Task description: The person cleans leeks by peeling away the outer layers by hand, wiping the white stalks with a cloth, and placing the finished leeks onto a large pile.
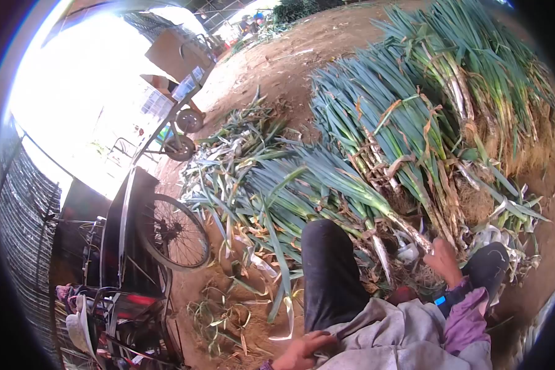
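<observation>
Pretty sure this is an open-air farm yard where the harvest gets sorted. Bare dirt ground (290,61), big heaps of leeks (376,117) dumped straight on it, stripped leaves (228,314) lying around, a cart (120,228) with spoked wheels, cardboard boxes (172,52) further back, mesh fence (24,203) along one side.

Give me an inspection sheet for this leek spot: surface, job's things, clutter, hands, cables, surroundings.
Surface: bare brown dirt ground.
Job's things: piles of long green leeks; one white-stalked leek in hand.
Clutter: stripped leaf trimmings on the dirt.
Hands: right hand, fingers closed on the white-stalked leek; left hand resting on grey garment, grip unclear.
Cables: nothing seen.
Surroundings: dark metal cart with spoked wheel; brown cardboard boxes beyond.
</observation>
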Motion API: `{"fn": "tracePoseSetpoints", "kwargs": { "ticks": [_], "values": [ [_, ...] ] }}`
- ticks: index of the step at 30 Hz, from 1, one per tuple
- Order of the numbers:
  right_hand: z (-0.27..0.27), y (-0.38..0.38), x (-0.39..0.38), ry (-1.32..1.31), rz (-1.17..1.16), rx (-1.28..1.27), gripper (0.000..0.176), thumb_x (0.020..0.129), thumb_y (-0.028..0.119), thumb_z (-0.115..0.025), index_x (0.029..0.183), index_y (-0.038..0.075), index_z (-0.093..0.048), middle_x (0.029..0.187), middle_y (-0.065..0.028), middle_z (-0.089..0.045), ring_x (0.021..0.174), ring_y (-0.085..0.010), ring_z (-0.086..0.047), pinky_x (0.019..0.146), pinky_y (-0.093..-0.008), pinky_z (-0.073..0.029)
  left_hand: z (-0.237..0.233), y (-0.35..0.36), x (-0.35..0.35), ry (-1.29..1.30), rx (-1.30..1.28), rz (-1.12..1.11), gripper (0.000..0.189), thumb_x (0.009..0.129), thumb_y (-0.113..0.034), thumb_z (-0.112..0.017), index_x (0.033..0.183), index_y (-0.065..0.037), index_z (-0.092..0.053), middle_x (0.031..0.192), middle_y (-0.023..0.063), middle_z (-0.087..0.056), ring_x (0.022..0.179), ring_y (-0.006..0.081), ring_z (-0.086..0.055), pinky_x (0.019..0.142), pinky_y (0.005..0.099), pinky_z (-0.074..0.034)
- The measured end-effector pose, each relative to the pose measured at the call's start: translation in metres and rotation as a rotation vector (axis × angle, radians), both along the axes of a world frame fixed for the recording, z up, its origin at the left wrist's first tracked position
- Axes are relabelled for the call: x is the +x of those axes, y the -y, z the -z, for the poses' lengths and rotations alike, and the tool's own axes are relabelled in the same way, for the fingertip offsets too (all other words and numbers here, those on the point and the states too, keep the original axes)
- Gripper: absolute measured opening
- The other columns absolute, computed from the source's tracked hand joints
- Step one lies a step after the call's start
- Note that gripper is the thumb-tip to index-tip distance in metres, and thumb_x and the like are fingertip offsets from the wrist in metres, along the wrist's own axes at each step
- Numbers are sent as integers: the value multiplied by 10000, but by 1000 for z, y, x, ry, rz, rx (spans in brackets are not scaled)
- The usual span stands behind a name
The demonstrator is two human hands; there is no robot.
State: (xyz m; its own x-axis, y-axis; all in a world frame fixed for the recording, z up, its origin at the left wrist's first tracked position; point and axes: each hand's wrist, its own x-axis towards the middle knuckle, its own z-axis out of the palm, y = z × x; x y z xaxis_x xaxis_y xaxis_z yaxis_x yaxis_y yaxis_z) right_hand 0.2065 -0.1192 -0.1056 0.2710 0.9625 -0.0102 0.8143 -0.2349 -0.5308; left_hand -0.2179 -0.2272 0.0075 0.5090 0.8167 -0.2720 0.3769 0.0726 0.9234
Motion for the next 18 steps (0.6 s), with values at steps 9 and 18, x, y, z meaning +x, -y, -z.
{"fn": "tracePoseSetpoints", "kwargs": {
  "ticks": [9,18],
  "values": [
    [22,14,25,-140,-102,242,359,734,263,-735,819,29,-475,772,-176,-452,734,-383,-473,634,-444,-367,-32,-25,38,-682,523,779,480,781,-126,-555,1257,-114,-490,965,123,-516,822,282,-591,570,392,-515],
    [-49,5,-2,-83,-63,37,278,709,213,-632,752,-26,-495,680,-245,-528,684,-452,-540,610,-508,-394,-67,-145,54,-321,446,869,759,688,-226,-745,1357,-64,-424,1184,193,-542,1010,371,-563,772,434,-514]
  ]
}}
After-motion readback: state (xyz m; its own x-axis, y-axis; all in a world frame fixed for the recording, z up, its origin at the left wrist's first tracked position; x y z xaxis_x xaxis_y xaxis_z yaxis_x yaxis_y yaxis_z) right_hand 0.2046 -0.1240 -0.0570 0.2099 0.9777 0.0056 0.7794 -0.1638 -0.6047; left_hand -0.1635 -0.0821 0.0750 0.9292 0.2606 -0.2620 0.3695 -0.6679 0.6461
